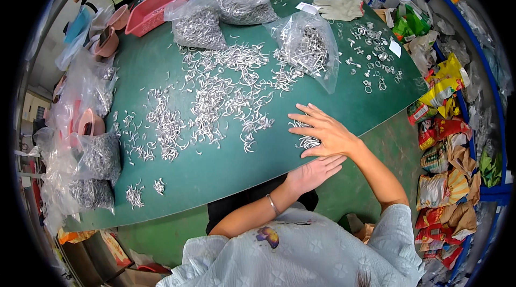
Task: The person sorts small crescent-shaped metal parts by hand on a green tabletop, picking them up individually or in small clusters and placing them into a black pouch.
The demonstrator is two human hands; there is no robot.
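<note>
My right hand (325,133) lies at the table's near edge with its fingers spread, over a small pile of curved silver metal pieces (307,142). Part of that pile is hidden under the fingers and palm. Just below the edge, my left hand (313,174) is held palm up with its fingers stretched out flat, close under the right hand's wrist; nothing shows in it. Many more curved metal pieces (209,101) are scattered over the green tabletop (226,168) to the left, with two little heaps (135,194) near its front left.
Clear bags of metal pieces (199,26) stand at the back, beside a pink basket (158,7). Another open bag (309,45) lies near ring-like parts (376,53) and a white glove (341,7). More bags (99,158) line the left edge. A blue rack (494,193) stands right.
</note>
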